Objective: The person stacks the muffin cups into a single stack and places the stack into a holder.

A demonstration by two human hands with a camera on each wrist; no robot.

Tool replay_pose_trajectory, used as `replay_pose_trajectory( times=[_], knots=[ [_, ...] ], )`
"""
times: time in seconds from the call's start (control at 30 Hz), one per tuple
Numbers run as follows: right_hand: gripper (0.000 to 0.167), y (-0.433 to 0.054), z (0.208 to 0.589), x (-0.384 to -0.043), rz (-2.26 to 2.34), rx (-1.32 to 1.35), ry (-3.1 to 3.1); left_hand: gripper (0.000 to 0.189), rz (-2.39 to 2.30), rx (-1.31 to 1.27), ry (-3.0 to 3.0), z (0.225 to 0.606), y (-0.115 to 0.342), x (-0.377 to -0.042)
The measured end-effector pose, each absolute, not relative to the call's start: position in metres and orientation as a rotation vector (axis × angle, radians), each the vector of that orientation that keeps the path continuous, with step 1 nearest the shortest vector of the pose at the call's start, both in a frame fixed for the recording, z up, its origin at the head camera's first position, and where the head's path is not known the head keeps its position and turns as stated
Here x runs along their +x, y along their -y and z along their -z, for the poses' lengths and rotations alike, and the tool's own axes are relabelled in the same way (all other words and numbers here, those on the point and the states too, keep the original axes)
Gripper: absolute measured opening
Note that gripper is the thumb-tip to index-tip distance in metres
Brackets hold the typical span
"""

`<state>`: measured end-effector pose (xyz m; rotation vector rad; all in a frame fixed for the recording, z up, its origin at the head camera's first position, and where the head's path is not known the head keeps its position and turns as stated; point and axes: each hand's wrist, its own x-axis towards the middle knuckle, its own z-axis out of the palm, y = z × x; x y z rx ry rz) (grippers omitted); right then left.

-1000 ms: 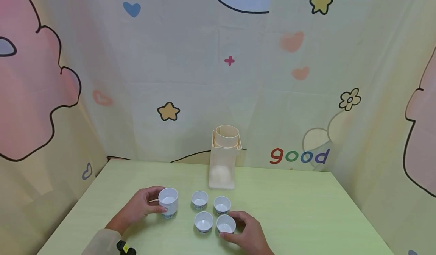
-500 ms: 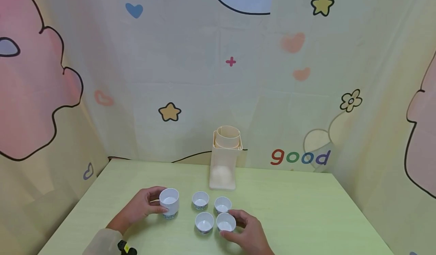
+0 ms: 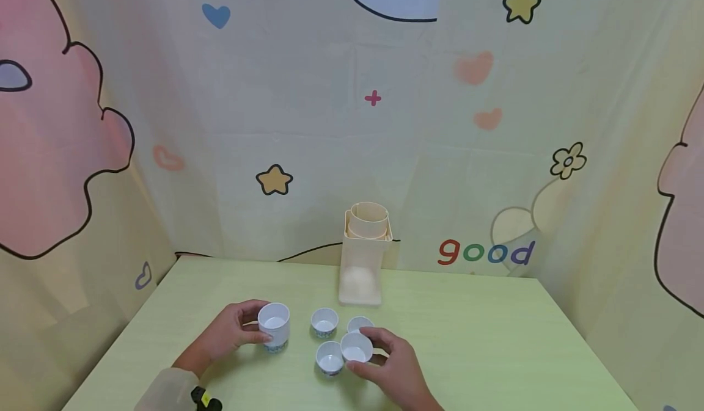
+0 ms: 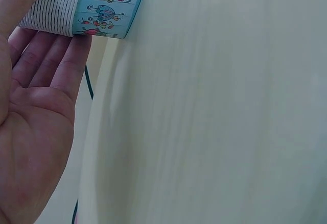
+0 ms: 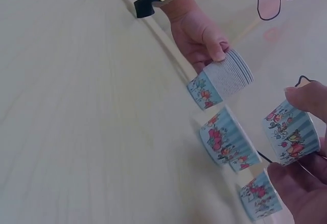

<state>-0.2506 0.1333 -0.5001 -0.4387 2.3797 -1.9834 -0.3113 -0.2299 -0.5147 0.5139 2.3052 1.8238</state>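
My left hand (image 3: pixel 238 330) grips a nested stack of small paper cups (image 3: pixel 274 328) at the left of the group. In the left wrist view the stack (image 4: pixel 76 4) shows many tight rims and a light-blue printed bottom cup. My right hand (image 3: pixel 400 365) pinches one paper cup (image 3: pixel 356 347) between thumb and fingers. The right wrist view shows this cup (image 5: pixel 292 134) raised off the table. Three single cups stand upright close by: a back-left cup (image 3: pixel 324 322), a front-left cup (image 3: pixel 329 358) and a back-right cup (image 3: pixel 360 323), partly hidden by the held one.
A cream plastic holder (image 3: pixel 360 270) with a round tube (image 3: pixel 368 218) on top stands behind the cups, near the table's back edge. Printed cloth (image 3: pixel 308 105) hangs behind and at both sides of the pale green table (image 3: pixel 467 331).
My right hand has lifted the front-right cup off the table and shifted it slightly back and left. The left hand and its stack stay in place.
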Motion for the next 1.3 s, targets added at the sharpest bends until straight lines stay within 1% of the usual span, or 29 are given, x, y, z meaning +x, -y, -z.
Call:
replay_pose_trajectory(
  times=[0.17, 0.5, 0.77, 1.07, 1.3],
  knots=[
    [0.057, -0.125, 0.495, -0.252, 2.024, -0.465, -2.366, 0.071, -1.828, 0.504, -2.292, 0.515, 0.229, -0.312],
    [0.059, -0.108, 0.482, -0.255, 2.07, -0.486, -2.34, 0.071, -1.819, 0.495, -2.297, 0.514, 0.228, -0.312],
    [0.058, -0.095, 0.483, -0.265, 2.065, -0.538, -2.35, 0.071, -1.815, 0.497, -2.31, 0.514, 0.229, -0.312],
    [0.057, -0.074, 0.48, -0.272, 2.157, -0.63, -2.212, 0.07, -1.811, 0.514, -2.312, 0.515, 0.229, -0.313],
    [0.057, -0.058, 0.479, -0.279, 2.128, -0.606, -2.234, 0.07, -1.806, 0.526, -2.314, 0.515, 0.23, -0.312]
  ],
)
